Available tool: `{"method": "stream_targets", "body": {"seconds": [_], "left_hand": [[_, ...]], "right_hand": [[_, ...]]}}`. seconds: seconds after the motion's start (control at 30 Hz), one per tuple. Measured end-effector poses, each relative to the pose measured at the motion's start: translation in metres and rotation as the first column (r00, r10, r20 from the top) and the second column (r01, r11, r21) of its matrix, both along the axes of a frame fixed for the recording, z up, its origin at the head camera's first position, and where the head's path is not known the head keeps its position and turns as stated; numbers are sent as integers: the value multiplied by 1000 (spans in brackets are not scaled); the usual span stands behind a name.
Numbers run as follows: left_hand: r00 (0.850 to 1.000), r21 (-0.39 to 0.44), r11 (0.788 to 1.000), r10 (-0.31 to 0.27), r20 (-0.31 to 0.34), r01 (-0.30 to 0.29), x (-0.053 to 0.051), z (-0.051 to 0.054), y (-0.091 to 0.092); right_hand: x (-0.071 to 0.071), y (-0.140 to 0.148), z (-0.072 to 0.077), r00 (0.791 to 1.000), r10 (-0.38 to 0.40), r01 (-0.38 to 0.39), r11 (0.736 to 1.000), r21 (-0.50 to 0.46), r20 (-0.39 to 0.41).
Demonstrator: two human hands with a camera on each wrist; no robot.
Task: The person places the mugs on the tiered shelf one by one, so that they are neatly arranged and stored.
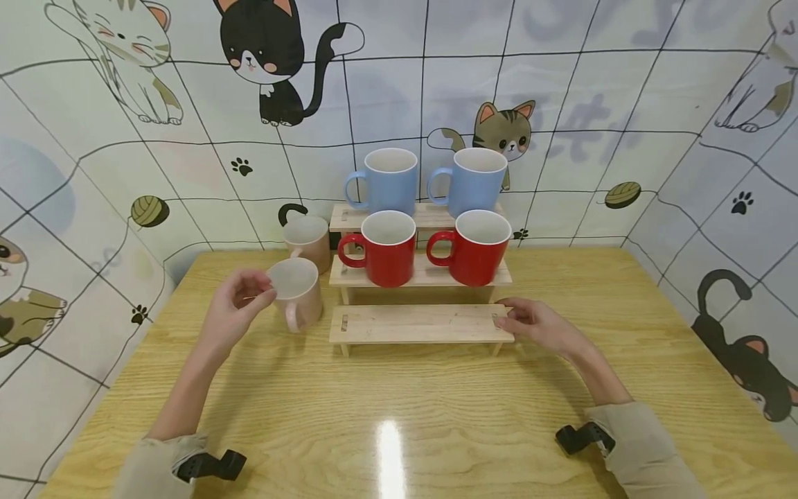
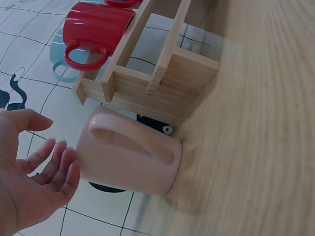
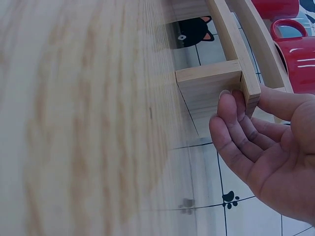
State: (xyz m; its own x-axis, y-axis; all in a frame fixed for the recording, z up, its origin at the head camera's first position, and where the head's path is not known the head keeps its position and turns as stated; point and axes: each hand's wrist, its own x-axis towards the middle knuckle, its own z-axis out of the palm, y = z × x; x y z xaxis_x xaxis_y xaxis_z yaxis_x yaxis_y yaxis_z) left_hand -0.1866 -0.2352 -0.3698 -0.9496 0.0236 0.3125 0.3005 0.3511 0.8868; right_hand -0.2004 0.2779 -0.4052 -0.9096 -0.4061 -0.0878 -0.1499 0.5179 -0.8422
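Beside the rim of the nearer pale pink mug is my left hand, its fingers loosely bent and nothing between them. In the left wrist view the fingertips lie close to that mug; I cannot tell whether they touch it. A second pale pink mug stands behind it. My right hand pinches the right end of the lowest step of a three-tier wooden rack, thumb above and fingers below. That step bears nothing. Red mugs stand on the middle step and light blue mugs on the top one.
The rack and mugs stand on a wood-grain table, near its back edge. Behind and at both sides rises a wall covering with cat drawings and grid lines. Mug handles point left or toward the front.
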Motion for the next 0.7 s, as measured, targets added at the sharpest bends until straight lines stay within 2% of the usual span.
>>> {"method": "stream_targets", "body": {"seconds": [0.17,0.3,0.5,0.7], "left_hand": [[999,-34,999,-26,19,27,6,-8,-9],[996,-87,995,-41,77,48,10,-18,-14],[978,-126,985,-92,184,117,12,-31,-14],[965,-114,978,-145,219,173,11,-38,-10]], "right_hand": [[-1,-1,0,1000,-1,1,1000,3,3],[-1,-1,0,1000,-6,6,1000,14,-3],[0,-1,1,1000,-6,6,1000,11,-1],[0,-1,1,1000,-3,3,1000,13,-6]]}}
